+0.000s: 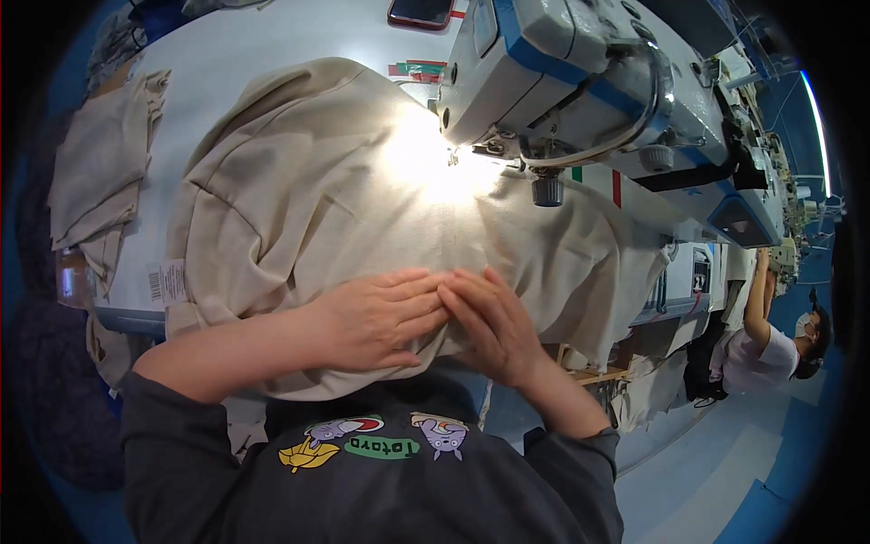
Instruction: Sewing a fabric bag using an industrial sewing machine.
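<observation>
A large beige cloth garment piece (353, 218) is spread under the sewing machine (562, 100), and its near edge hangs over the table front. Around the presser foot (456, 156) the lamp's glare washes out the detail. My left hand (385, 317) lies flat on the cloth, fingers stretched toward the right. Beside it my right hand (494, 322) rests on the cloth with slightly bent fingers pointing up and left. The fingertips of both hands meet near a faint vertical seam line. A white printed label (169, 281) shows at the cloth's left edge.
Folded beige cloth pieces (104, 163) lie on the table's left side. A phone (420, 11) sits at the far edge, near red and green tape strips (419, 70). Along the right, a masked person (757, 349) sits at another machine. More cloth (652, 390) hangs below the table.
</observation>
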### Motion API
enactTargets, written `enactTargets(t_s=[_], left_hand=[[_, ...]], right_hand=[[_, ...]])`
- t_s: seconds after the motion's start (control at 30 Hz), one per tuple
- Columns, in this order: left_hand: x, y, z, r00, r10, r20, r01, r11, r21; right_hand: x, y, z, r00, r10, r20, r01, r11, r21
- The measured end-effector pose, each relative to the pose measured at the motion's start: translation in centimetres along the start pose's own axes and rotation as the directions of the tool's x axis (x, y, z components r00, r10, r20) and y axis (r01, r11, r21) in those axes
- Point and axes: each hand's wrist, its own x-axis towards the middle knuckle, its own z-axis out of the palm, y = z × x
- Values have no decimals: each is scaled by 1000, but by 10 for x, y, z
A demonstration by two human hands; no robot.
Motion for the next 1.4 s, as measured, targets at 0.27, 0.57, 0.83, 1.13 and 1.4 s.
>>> enactTargets(t_s=[0.27,0.57,0.83,1.13,1.4], left_hand=[[9,-24,-49,916,-305,261,393,551,-736],[48,-116,-34,596,-607,-526,434,794,-426],[64,-134,-41,519,-556,-649,611,772,-173],[70,-149,-42,468,-551,-691,679,725,-118],[72,-158,-47,421,-432,-797,657,752,-61]], right_hand=[[-3,-3,14,984,-78,-160,77,997,-14],[13,4,-2,989,-92,-115,96,995,23],[28,10,-10,992,-80,-97,83,996,23],[37,24,-15,991,-123,-56,123,992,-6],[56,33,-24,977,-213,-12,207,961,-186]])
